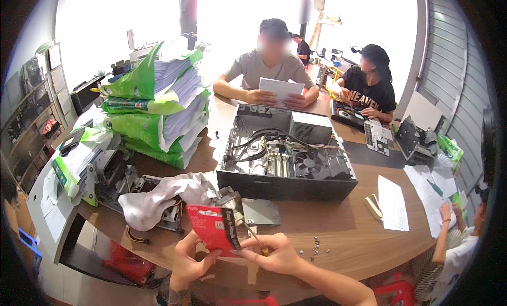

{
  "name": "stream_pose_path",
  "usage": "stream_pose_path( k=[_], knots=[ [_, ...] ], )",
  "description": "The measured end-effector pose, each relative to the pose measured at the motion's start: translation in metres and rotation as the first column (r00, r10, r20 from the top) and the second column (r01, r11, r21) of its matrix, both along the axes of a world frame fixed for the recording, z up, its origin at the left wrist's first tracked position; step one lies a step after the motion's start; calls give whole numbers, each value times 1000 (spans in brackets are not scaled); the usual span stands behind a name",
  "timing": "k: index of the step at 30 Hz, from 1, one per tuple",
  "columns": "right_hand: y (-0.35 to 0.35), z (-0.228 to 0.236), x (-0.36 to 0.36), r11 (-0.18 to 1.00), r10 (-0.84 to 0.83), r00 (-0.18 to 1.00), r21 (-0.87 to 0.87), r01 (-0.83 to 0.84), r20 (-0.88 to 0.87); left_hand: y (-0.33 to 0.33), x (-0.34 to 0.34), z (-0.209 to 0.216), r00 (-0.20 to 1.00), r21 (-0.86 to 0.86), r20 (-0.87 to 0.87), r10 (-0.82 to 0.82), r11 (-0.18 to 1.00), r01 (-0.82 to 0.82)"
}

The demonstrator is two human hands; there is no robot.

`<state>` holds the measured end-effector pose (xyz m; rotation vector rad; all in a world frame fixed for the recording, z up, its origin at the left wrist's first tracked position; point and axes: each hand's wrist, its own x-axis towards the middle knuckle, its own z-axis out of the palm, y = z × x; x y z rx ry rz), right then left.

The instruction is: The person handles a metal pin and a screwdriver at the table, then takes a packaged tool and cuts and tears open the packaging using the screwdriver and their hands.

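A red and black flat packet [211, 229] is held up near the front edge of the table. My left hand [191, 263] pinches its lower left side between thumb and fingers. My right hand [274, 256] is closed round a thin screwdriver [265, 250] with a yellow handle, its shaft pointing up and left. The right thumb and fingertips also meet the packet's lower right corner. Behind the packet, a metal part [230, 199] lies against a crumpled white cloth [169, 197]. Farther back is an opened desktop computer case [285, 179], with cables, a fan and boards showing.
Small screws [316, 246] lie right of my right hand. Green-wrapped paper stacks [158, 113] rise at the left. A white eraser-like block [373, 207] and papers [392, 203] lie at the right. Across the table a person [272, 63] holds papers; another handles a laptop [348, 114].
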<state>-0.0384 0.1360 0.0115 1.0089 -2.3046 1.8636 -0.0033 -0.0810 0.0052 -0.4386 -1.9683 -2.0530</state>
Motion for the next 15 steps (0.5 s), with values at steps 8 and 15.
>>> stream_pose_path(
  k=[8,15],
  knots=[
    [0,8,4,998,-57,998,16,57,26,-2,2,-4,999,58,34,-32,998,30],
    [-3,7,6,995,-95,994,-34,97,60,-8,3,-17,996,63,19,-85,994,84]
  ],
)
